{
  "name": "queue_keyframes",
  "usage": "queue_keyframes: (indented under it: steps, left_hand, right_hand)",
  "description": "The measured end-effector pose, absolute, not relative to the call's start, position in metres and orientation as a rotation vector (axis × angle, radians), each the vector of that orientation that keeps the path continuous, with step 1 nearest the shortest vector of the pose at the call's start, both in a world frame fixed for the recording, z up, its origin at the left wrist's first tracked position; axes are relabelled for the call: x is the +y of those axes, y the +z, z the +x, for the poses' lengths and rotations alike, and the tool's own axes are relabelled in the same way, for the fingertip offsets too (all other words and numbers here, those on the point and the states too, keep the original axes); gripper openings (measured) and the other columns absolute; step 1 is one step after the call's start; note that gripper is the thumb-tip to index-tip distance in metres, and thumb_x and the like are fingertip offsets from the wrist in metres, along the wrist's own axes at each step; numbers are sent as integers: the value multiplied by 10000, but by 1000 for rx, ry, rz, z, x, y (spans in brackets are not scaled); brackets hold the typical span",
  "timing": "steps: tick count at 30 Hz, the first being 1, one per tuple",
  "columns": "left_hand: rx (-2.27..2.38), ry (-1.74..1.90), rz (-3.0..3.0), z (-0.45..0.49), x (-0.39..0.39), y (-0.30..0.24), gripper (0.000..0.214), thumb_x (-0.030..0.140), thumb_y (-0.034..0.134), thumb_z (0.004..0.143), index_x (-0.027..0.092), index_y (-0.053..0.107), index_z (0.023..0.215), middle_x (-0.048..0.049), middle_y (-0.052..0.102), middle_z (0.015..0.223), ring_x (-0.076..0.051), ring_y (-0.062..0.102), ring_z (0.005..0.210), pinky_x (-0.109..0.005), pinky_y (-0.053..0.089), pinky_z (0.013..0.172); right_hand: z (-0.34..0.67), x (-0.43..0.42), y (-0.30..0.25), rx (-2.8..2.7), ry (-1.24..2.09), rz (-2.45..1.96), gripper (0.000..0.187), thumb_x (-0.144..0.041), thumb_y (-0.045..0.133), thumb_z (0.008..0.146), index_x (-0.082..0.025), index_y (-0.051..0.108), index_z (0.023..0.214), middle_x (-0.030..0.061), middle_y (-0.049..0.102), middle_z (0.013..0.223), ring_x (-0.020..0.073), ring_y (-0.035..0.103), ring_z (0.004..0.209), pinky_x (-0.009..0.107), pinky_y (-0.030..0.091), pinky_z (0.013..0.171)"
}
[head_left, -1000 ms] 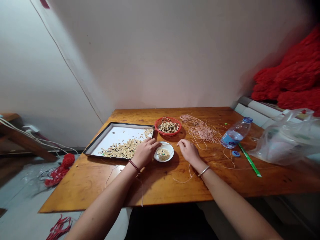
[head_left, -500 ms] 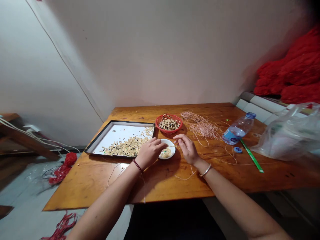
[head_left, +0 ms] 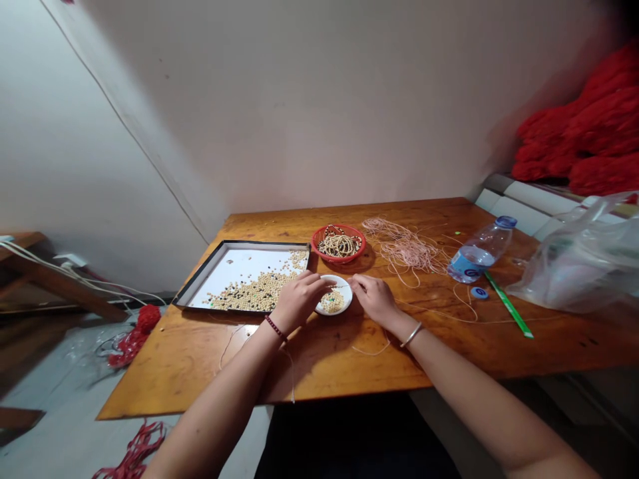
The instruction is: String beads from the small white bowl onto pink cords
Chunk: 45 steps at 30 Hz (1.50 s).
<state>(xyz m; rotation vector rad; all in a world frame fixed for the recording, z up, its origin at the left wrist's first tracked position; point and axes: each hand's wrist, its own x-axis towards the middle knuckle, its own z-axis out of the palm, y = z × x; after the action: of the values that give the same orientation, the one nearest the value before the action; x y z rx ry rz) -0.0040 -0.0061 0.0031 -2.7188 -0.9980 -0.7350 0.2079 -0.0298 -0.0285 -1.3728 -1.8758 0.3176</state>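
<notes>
A small white dish (head_left: 340, 293) with beads in it sits on the wooden table (head_left: 449, 346). My left hand (head_left: 297, 299) is curled at the dish's left rim, fingers pinched together. My right hand (head_left: 373, 298) is at the dish's right rim, fingers pinched too. A thin pale cord (head_left: 369, 350) trails from the hands across the table; a short beaded stretch seems to run between the two hands over the dish. Left of the dish lies a black-edged white tray (head_left: 234, 263) with several loose beads.
A red basket (head_left: 339, 243) of beaded strings stands behind the dish. A heap of pink cord (head_left: 407, 249), a lying water bottle (head_left: 479, 251), its blue cap (head_left: 479, 293), a green stick (head_left: 509, 306) and a clear plastic bag (head_left: 579, 266) are to the right. Red yarn (head_left: 584, 140) is piled at far right.
My right hand has moved left to the dish's right rim. My left hand has slid from the tray's corner over the dish's left side. The camera shifted a little.
</notes>
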Motion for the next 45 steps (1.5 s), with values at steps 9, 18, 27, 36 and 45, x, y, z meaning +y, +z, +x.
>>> queue_keyframes:
  steps: [9, 18, 27, 36, 45]
  left_hand:
    - [-1071, -769, -2689, -9, -1, 3, 253, 373, 464, 941, 241, 637, 1069, -24, 682, 874, -156, 596, 840, -259, 443, 700]
    - [-952, -830, -2687, 2, -11, -6, 281, 399, 507, 917, 207, 597, 1102, -37, 684, 822, -149, 610, 764, -246, 444, 644]
    - [-1057, -897, -2643, -6, -6, 2, 237, 365, 495, 930, 194, 581, 1069, -38, 684, 881, -144, 616, 775, -245, 445, 653]
    - [-1054, -853, -2658, -6, -5, 0, 245, 375, 495, 928, 200, 579, 1076, -31, 684, 865, -146, 618, 780, -251, 439, 657]
    - [-1003, -846, -2711, -3, -8, -10, 265, 411, 517, 908, 194, 591, 1040, -37, 683, 833, -154, 608, 759, -255, 433, 641]
  right_hand:
    - [220, -20, -33, -1667, 243, -1589, 408, -404, 325, 953, -204, 586, 712, 76, 647, 734, 199, 571, 712, 295, 371, 665]
    - [211, -33, -22, -1848, 604, -1078, 379, -509, 409, 916, -189, 574, 1037, 69, 646, 898, 181, 593, 792, 285, 447, 720]
    - [214, -22, -30, -1692, 512, -1346, 385, -431, 361, 944, -198, 545, 700, 27, 612, 669, 155, 549, 633, 255, 365, 605]
    - [220, -18, -34, -1640, 240, -1469, 314, -317, 347, 943, -195, 603, 808, 95, 649, 879, 218, 579, 873, 313, 401, 790]
    - [200, -30, -35, -1931, 516, -1189, 337, -363, 398, 949, -188, 593, 738, 45, 631, 743, 164, 566, 697, 268, 387, 675]
